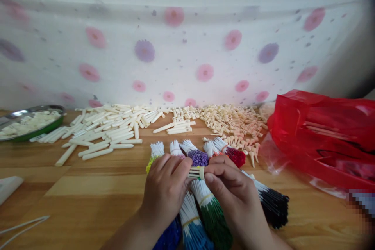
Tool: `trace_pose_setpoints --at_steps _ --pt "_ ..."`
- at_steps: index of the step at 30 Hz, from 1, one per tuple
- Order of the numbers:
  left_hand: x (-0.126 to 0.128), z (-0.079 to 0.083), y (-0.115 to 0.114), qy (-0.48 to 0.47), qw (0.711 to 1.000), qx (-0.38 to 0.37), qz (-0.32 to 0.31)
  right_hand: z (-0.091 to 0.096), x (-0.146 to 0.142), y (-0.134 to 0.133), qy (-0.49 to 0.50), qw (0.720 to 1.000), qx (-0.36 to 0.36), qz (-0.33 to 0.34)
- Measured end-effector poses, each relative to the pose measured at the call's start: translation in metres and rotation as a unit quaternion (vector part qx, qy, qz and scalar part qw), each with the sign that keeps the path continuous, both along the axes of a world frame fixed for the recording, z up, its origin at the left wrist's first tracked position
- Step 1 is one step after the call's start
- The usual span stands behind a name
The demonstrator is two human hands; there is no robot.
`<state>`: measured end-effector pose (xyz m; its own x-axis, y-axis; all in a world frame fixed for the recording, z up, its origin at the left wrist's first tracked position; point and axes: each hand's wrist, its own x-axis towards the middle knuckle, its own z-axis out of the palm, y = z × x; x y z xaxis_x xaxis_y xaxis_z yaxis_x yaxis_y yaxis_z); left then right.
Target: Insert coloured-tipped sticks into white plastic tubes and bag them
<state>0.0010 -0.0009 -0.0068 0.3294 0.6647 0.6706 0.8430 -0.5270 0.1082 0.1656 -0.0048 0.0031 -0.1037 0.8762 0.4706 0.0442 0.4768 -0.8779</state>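
Note:
Between my two hands is a small cream plastic piece with slots along its side point(197, 172). My left hand point(167, 189) pinches its left end, fingers curled over it. At the other end, the thumb and forefinger of my right hand point(234, 187) grip the rim. Bundles of thin white sticks with coloured ends lie under and around the hands: a green bundle point(213, 213), a light blue bundle point(193, 224), a black bundle point(272, 203), a purple bundle point(197, 155) and a red bundle point(236, 156). My left hand partly covers a yellow bundle point(151, 160).
Behind the bundles lie a heap of cream plastic tubes point(114, 125) and a pile of small slotted pieces point(234, 119). A metal dish point(55, 111) holds more pieces at left. A red plastic bag point(316, 125) stands at right. A flowered sheet point(181, 54) covers the wall.

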Motion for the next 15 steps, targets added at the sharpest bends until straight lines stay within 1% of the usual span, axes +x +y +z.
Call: trace_pose_setpoints --at_steps 4,10,15 --pt "-0.0004 0.0005 0.0008 0.004 1.000 0.008 0.017 -0.0007 -0.0002 0.0009 0.045 0.997 -0.042 0.035" --pt "-0.0002 0.0004 0.0007 0.005 1.000 0.014 0.015 0.0010 0.0014 0.0001 0.058 0.993 -0.083 0.062" --pt "-0.0001 0.0001 0.0000 0.003 1.000 0.011 0.002 -0.0026 0.0026 0.0007 0.127 0.974 -0.154 0.106"
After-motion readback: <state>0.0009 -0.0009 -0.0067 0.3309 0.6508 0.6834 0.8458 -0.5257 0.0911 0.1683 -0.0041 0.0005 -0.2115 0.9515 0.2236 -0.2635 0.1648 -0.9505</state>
